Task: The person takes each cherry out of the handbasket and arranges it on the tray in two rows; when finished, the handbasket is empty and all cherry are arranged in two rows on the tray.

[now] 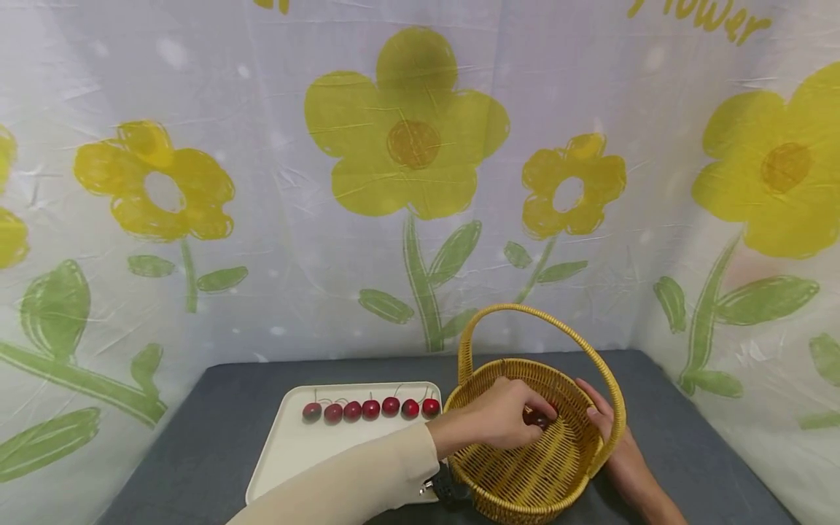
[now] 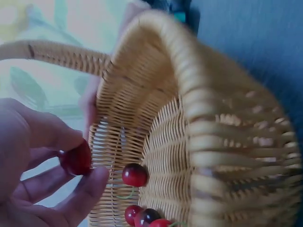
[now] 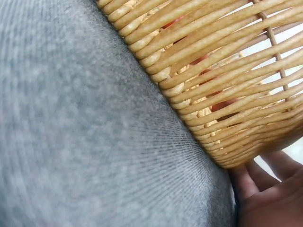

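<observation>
My left hand (image 1: 502, 417) reaches down into the yellow wicker basket (image 1: 525, 477). Between thumb and fingers it pinches a dark red cherry (image 2: 78, 158), seen clearly in the left wrist view. Inside the basket, several other cherries (image 2: 135, 175) lie against the weave, partly cut off by the frame's lower edge. On the basket's right side, by the foot of its handle (image 1: 607, 379), my right hand (image 1: 613, 434) holds the rim and outer wall. The right wrist view has its fingers (image 3: 267, 177) against the basket's lower outside; red shows through the gaps.
Left of the basket, a white tray (image 1: 289, 452) carries a row of several cherries (image 1: 370, 409) with stems along its far side. A dark grey cloth (image 1: 682, 437) covers the table. Behind it hangs a curtain (image 1: 275, 292) printed with yellow flowers.
</observation>
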`<control>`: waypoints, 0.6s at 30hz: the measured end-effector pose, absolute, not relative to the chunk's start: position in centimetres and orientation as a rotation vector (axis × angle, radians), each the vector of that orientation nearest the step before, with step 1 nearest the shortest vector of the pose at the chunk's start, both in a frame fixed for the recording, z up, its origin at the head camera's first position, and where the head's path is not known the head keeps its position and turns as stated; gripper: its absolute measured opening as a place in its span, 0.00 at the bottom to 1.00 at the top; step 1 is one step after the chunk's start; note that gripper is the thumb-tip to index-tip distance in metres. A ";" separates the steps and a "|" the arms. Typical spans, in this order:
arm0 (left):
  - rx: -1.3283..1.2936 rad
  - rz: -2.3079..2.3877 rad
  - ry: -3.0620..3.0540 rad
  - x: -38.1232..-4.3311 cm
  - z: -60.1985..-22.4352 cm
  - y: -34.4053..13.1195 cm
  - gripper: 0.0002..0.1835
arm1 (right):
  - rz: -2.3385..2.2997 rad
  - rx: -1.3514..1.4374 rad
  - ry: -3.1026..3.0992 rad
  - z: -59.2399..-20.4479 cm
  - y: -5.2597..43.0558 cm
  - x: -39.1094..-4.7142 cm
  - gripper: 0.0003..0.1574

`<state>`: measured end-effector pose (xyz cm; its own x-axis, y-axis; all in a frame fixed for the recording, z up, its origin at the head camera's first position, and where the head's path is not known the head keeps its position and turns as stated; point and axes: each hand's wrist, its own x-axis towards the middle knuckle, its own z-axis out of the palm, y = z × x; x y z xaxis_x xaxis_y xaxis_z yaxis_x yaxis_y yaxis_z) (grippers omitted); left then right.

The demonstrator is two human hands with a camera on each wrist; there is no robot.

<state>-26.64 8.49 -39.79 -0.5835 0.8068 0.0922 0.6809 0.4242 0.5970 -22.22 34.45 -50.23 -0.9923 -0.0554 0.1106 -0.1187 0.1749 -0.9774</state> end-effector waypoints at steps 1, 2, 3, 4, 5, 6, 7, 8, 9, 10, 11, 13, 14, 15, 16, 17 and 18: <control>1.262 0.952 2.442 -26.4 -39.7 8.0 0.15 | 1.983 0.180 -2.365 -50.2 34.4 -22.2 0.38; 1.218 1.011 2.416 -26.0 -39.6 7.4 0.15 | 1.985 0.178 -2.362 -50.2 34.4 -22.2 0.38; 1.181 1.066 2.388 -25.8 -39.4 6.9 0.15 | 1.984 0.176 -2.361 -50.2 34.3 -22.2 0.38; 1.164 1.112 2.369 -25.5 -39.3 6.4 0.15 | 1.981 0.174 -2.361 -50.1 34.3 -22.2 0.38; 1.151 1.157 2.350 -25.3 -39.2 5.8 0.15 | 1.983 0.171 -2.361 -50.1 34.3 -22.3 0.38; 1.150 1.184 2.347 -25.0 -39.2 5.2 0.15 | 1.988 0.166 -2.359 -50.1 34.3 -22.3 0.38; 1.146 1.230 2.330 -24.8 -39.1 4.7 0.15 | 1.991 0.161 -2.357 -50.1 34.3 -22.3 0.38; 1.141 1.279 2.307 -24.6 -39.1 4.2 0.15 | 1.996 0.158 -2.356 -50.1 34.3 -22.3 0.39; 1.132 1.329 2.279 -24.4 -39.2 3.6 0.16 | 2.006 0.156 -2.352 -50.1 34.4 -22.4 0.39; 1.120 1.375 2.256 -24.2 -39.2 3.1 0.16 | 2.013 0.153 -2.349 -50.2 34.4 -22.4 0.38; 1.104 1.423 2.226 -24.0 -39.3 2.6 0.17 | 2.022 0.148 -2.343 -50.2 34.4 -22.3 0.38; 1.061 1.512 2.169 -23.6 -39.5 1.6 0.18 | 2.024 0.148 -2.340 -50.3 34.4 -22.3 0.38; 1.042 1.540 2.153 -23.4 -39.6 1.1 0.18 | 2.027 0.151 -2.339 -50.3 34.5 -22.3 0.38; 1.027 1.554 2.151 -23.2 -39.8 0.6 0.18 | 2.030 0.151 -2.337 -50.4 34.5 -22.3 0.38; 1.018 1.562 2.158 -23.0 -39.9 0.1 0.18 | 2.027 0.151 -2.338 -50.4 34.5 -22.3 0.38; 1.013 1.567 2.163 -22.8 -40.0 -0.5 0.17 | 2.026 0.151 -2.340 -50.4 34.5 -22.4 0.39; 1.002 1.570 2.173 -22.6 -40.1 -1.0 0.16 | 2.025 0.154 -2.342 -50.4 34.5 -22.4 0.39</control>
<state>-22.58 -1.04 -40.11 -0.7207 0.6728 0.1672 0.3702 0.1695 0.9134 -22.39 34.49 -50.37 -0.9942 -0.0478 0.0966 -0.1025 0.1420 -0.9845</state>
